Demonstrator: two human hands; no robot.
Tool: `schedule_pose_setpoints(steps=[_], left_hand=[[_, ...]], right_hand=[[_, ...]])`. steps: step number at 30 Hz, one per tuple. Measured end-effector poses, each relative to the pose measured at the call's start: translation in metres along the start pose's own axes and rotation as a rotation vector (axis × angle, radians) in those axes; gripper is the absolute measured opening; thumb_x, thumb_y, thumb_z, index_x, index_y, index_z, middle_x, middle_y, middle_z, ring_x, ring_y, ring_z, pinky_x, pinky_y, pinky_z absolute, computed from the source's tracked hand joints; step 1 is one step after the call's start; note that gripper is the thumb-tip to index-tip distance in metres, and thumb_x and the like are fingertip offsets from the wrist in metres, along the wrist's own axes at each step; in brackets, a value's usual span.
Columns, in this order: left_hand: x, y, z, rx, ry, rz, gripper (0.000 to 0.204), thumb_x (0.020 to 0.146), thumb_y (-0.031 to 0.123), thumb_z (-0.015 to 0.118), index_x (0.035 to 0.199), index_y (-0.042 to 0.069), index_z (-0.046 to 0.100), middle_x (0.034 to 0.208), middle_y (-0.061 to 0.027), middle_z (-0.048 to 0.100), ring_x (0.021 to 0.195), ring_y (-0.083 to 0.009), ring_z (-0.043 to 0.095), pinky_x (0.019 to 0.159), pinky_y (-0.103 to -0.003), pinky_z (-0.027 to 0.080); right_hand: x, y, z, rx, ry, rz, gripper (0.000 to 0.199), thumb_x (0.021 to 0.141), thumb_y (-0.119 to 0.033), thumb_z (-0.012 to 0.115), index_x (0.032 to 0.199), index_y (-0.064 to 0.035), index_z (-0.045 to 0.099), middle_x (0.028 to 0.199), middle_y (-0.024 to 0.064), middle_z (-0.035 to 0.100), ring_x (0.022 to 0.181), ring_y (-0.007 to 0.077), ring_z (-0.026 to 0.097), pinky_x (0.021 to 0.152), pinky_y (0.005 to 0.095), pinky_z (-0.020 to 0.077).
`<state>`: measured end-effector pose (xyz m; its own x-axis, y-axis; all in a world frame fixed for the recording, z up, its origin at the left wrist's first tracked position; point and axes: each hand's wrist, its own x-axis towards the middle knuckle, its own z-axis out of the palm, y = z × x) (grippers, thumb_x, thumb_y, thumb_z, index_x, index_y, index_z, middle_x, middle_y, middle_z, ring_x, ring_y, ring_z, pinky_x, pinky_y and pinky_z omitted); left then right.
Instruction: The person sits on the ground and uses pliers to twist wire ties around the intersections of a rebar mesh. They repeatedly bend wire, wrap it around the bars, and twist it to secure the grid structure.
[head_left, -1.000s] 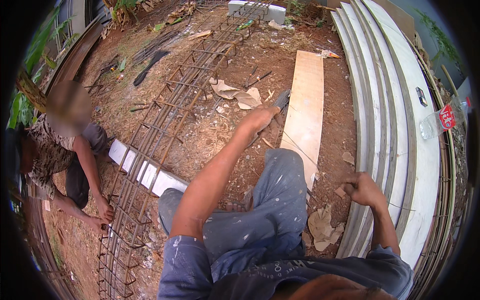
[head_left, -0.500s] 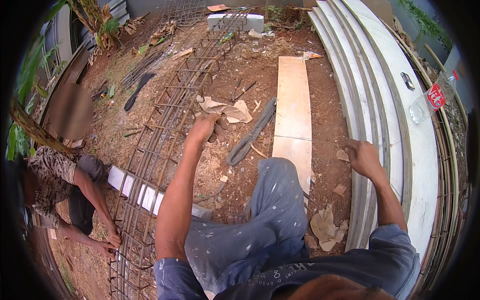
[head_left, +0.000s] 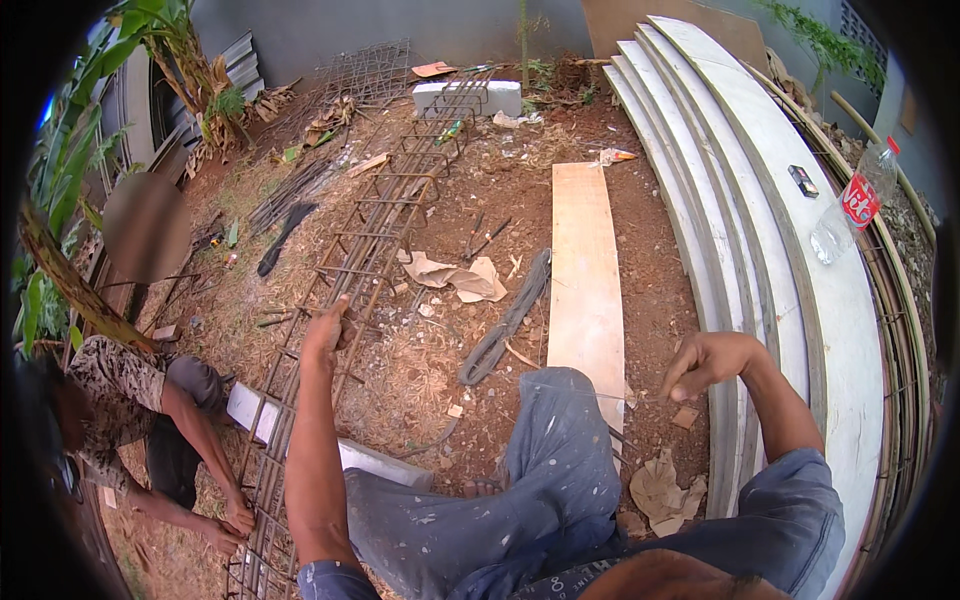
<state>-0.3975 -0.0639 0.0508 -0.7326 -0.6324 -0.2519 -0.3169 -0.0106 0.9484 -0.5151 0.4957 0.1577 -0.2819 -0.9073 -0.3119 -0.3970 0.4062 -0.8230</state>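
Observation:
My left hand [head_left: 328, 330] is closed at the right side of a long rusty rebar cage [head_left: 365, 235]; what its fingers hold is too small to make out. Farther right, my right hand [head_left: 715, 365] is raised with curled fingers pinched together. A thin wire [head_left: 575, 391] runs to it from above my bent knee, crossing in front of a pale wooden plank [head_left: 585, 270]. Toward my left hand the wire is too fine to follow. Between the cage and the plank lies a looped bundle of grey tie wire [head_left: 510, 325].
At the left, a co-worker's hands [head_left: 235, 520] are on the cage. White blocks [head_left: 385, 463] support it. Pincers [head_left: 487, 238] and torn brown paper [head_left: 460, 277] lie on the soil. On stacked white slabs [head_left: 790, 270] at the right are a plastic bottle [head_left: 855, 205] and a small dark box [head_left: 802, 181].
My left hand has moved left and nearer to me, over to the cage. My right hand has come lower and turned. The wire now crosses nearer my knee.

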Motion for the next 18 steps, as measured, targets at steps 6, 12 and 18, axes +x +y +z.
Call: schedule_pose_setpoints(steps=[6,12,18], left_hand=[[0.006,-0.025,-0.035,-0.218,0.12,0.01,0.035,0.093,0.04,0.059,0.077,0.009,0.056,0.058,0.0001,0.051,0.043,-0.0109,0.044,0.041,-0.024,0.03],[0.0,-0.045,-0.072,-0.198,0.115,0.069,0.038,0.095,0.044,0.054,0.082,0.008,0.055,0.055,-0.0002,0.047,0.046,-0.013,0.044,0.043,-0.027,0.03],[-0.021,-0.06,-0.119,-0.222,0.232,0.003,0.038,0.094,0.042,0.056,0.074,0.01,0.057,0.054,0.0014,0.045,0.044,-0.0116,0.038,0.042,-0.027,0.026]], right_hand=[[0.0,0.034,-0.019,0.464,0.5,0.097,0.03,0.088,-0.022,0.067,0.102,0.0037,0.069,0.085,0.0114,0.071,0.077,0.0196,0.064,0.073,0.0318,0.0497],[0.019,0.037,-0.004,-0.802,0.555,0.328,0.019,0.09,-0.016,0.064,0.1,-0.0012,0.071,0.085,0.0075,0.071,0.075,0.0177,0.064,0.068,0.0301,0.0505],[-0.001,0.003,-0.013,0.29,-0.064,0.087,0.02,0.091,-0.017,0.062,0.106,-0.0057,0.07,0.091,0.0038,0.071,0.08,0.0162,0.065,0.074,0.0298,0.0504]])
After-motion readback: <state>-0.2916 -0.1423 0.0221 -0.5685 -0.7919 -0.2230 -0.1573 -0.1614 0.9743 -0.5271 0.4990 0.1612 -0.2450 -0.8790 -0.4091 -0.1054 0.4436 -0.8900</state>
